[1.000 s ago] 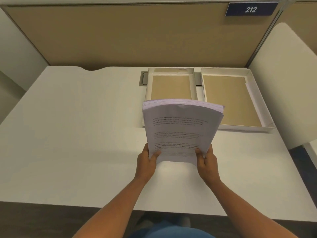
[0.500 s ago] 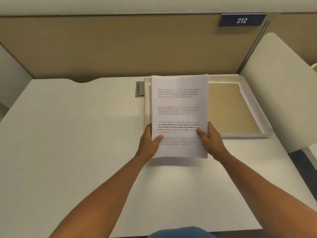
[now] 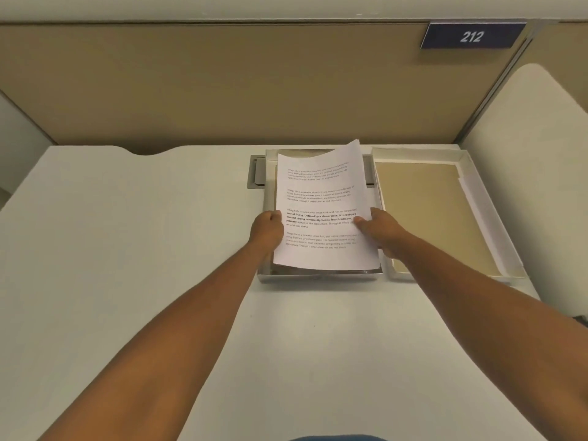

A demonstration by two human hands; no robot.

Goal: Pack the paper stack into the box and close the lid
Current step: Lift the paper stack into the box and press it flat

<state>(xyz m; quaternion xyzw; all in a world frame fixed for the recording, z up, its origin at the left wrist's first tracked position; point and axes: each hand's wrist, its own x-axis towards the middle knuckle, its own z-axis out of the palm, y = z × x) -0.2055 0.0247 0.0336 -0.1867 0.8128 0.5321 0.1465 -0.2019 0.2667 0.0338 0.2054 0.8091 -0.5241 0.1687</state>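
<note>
Two hands lower the paper stack over the open box on the white desk; our left hand and right hand each grip a long edge, fingers curled beneath, thumbs on top. The far corner curls upward. Just right of the box lies its lid, inside up. Next, we judge, we must square the sheets within the walls, release, then fetch the lid.

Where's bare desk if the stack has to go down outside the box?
The whole left of the desk, from the box to the left edge, is bare, as is the front strip near the arms. The back right is crowded: box, lid, both hands on the paper stack.
</note>
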